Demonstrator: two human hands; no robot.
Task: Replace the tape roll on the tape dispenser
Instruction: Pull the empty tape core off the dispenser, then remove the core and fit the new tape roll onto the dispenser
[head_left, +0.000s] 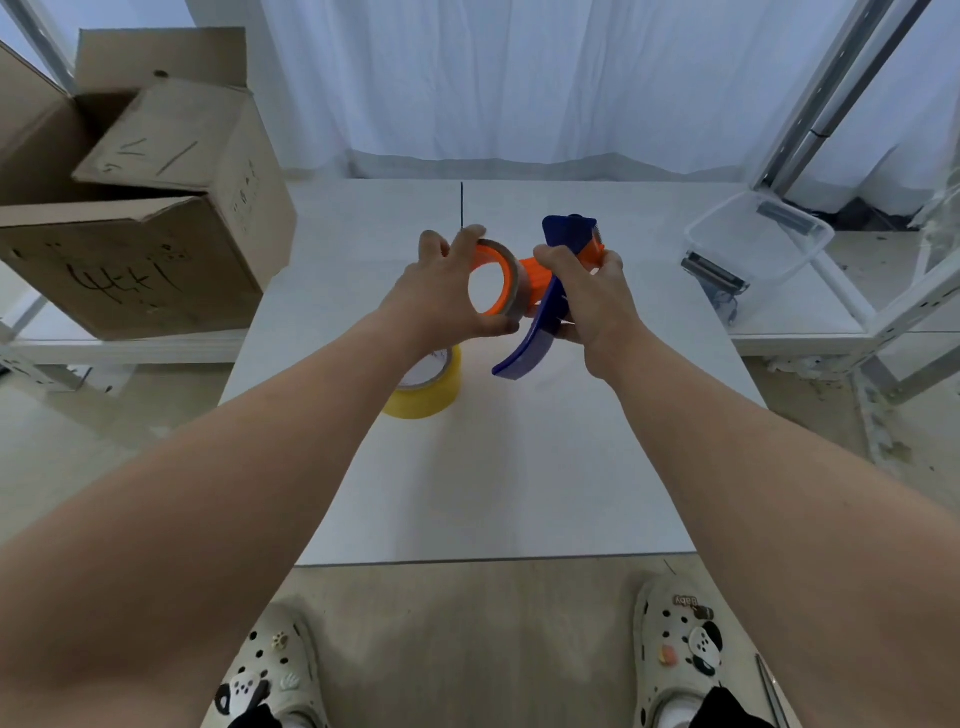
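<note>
Above the white table (519, 467) I hold a blue and orange tape dispenser (540, 322); my right hand (587, 296) grips its body, with the blue handle pointing down toward me. My left hand (441, 286) is closed around the rim of an almost bare roll (511, 283), a brown cardboard core seated on the dispenser's orange hub. A full yellow tape roll (434, 389) lies flat on the table just below my left wrist, partly hidden by it.
Stacked open cardboard boxes (135, 208) stand on a shelf at the left. A clear plastic container (758, 239) with a metal part beside it sits on the shelf at the right. My two shoes are visible below the table's front edge.
</note>
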